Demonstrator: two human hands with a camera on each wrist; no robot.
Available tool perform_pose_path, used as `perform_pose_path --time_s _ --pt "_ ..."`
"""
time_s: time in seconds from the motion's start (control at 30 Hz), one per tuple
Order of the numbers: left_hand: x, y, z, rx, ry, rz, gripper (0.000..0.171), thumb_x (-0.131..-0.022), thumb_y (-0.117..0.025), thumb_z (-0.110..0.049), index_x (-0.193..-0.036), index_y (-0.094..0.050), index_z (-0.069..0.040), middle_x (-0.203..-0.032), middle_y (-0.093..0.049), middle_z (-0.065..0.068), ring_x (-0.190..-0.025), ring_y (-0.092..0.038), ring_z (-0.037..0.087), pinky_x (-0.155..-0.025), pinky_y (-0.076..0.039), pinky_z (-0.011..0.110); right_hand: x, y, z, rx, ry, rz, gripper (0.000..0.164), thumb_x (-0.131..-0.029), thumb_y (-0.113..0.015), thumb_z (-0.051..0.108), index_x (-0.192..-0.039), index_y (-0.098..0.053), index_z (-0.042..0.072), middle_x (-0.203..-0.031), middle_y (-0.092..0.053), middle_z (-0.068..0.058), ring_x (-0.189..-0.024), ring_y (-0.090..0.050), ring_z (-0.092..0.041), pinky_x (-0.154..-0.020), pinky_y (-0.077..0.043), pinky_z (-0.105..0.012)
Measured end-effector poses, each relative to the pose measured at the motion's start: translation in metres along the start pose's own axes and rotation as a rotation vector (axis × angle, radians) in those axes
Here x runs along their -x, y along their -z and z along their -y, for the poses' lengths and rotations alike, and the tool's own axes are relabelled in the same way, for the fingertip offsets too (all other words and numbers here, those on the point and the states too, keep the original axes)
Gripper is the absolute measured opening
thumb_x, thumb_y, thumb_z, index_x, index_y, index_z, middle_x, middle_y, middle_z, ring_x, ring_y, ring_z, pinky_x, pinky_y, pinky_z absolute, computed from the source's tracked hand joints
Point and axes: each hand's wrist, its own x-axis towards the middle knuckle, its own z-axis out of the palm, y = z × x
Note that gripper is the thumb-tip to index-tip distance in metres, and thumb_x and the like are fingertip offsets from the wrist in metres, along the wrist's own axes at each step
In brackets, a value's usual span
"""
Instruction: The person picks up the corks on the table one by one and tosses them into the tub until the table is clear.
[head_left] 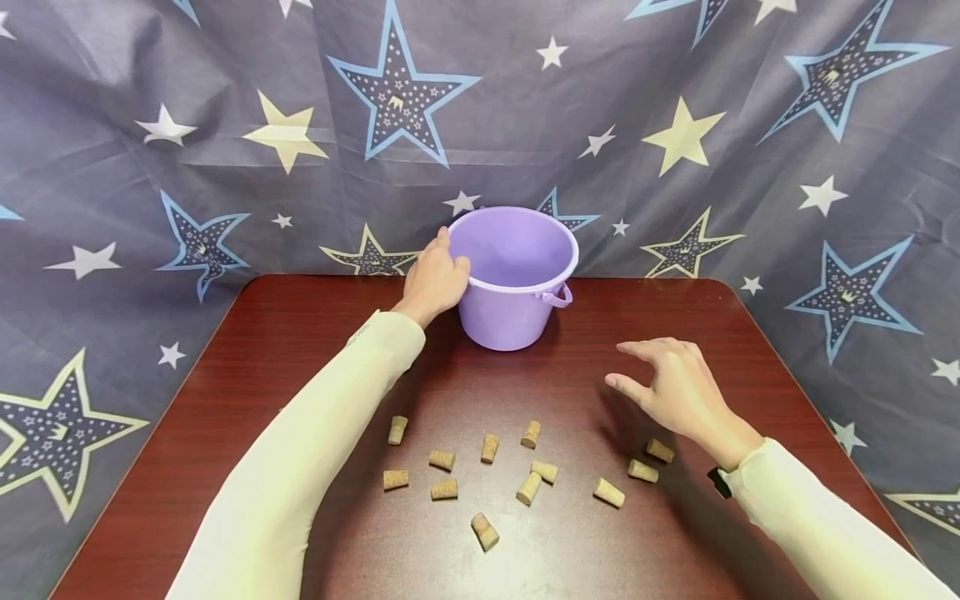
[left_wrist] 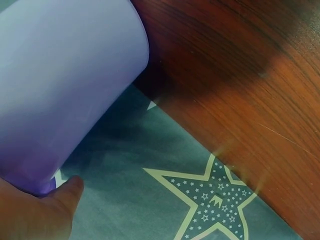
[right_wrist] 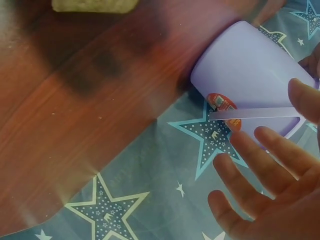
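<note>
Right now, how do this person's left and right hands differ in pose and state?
The left hand grips the purple bucket near its top; the right hand holds nothing, its fingers spread. The right hand hovers nearer the scattered corks, while the left hand is farther from them. Both hands are bare and come out of pale sleeves.

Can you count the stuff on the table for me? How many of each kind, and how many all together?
Corks: 12 that show clearly
Bucket: 1
Total: 13, though the left sleeve could be hiding more.
</note>
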Motion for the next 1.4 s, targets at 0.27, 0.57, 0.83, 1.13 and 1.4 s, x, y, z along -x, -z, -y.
perform_pose_path --time_s 0.27,0.57,0.83,1.13,1.4 --pt "0.000 -0.002 0.001 -0.012 0.007 0.016 0.074 -0.099 -0.044 -0.030 -0.163 -0.020 -0.002 -0.163 -0.036 0.015 -0.146 -0.039 0.036 -0.116 -0.035 0.051 0.011 -0.001 -0.004 0.013 -0.026 0.030 0.050 -0.079 -0.088 0.033 -0.120 -0.075 0.005 -0.112 -0.076 -0.012 -0.105 -0.067 -0.036 -0.095 -0.040 -0.057" --pt "0.000 0.002 0.003 -0.017 0.008 0.008 0.074 -0.098 -0.044 -0.030 -0.163 -0.021 -0.002 -0.162 -0.037 0.015 -0.145 -0.040 0.036 -0.116 -0.034 0.050 0.016 -0.001 -0.005 0.024 -0.045 0.081 0.049 -0.079 -0.088 0.030 -0.120 -0.076 0.006 -0.112 -0.076 -0.012 -0.104 -0.067 -0.035 -0.091 -0.039 -0.055" --pt "0.000 0.003 0.001 -0.016 0.010 0.007 0.073 -0.099 -0.044 -0.030 -0.163 -0.021 -0.002 -0.162 -0.037 0.015 -0.146 -0.039 0.036 -0.117 -0.033 0.049 0.024 0.003 -0.007 0.060 -0.048 0.124 0.045 -0.077 -0.090 0.027 -0.115 -0.077 0.006 -0.110 -0.076 -0.012 -0.105 -0.066 -0.036 -0.091 -0.041 -0.056" --pt "0.000 0.002 0.000 -0.024 0.005 0.004 0.073 -0.099 -0.042 -0.030 -0.163 -0.021 -0.001 -0.162 -0.036 0.015 -0.146 -0.039 0.035 -0.117 -0.033 0.049 0.030 0.006 -0.010 0.100 -0.041 0.173 0.043 -0.076 -0.090 0.026 -0.113 -0.078 0.007 -0.108 -0.077 -0.012 -0.100 -0.069 -0.037 -0.086 -0.044 -0.057" --pt "0.000 0.001 0.000 -0.018 -0.004 -0.001 0.073 -0.099 -0.045 -0.029 -0.162 -0.022 -0.001 -0.162 -0.037 0.016 -0.146 -0.040 0.035 -0.116 -0.035 0.050 0.038 0.007 -0.015 0.121 -0.036 0.232 0.041 -0.076 -0.089 0.026 -0.109 -0.079 0.004 -0.104 -0.077 -0.013 -0.096 -0.070 -0.038 -0.086 -0.048 -0.059"
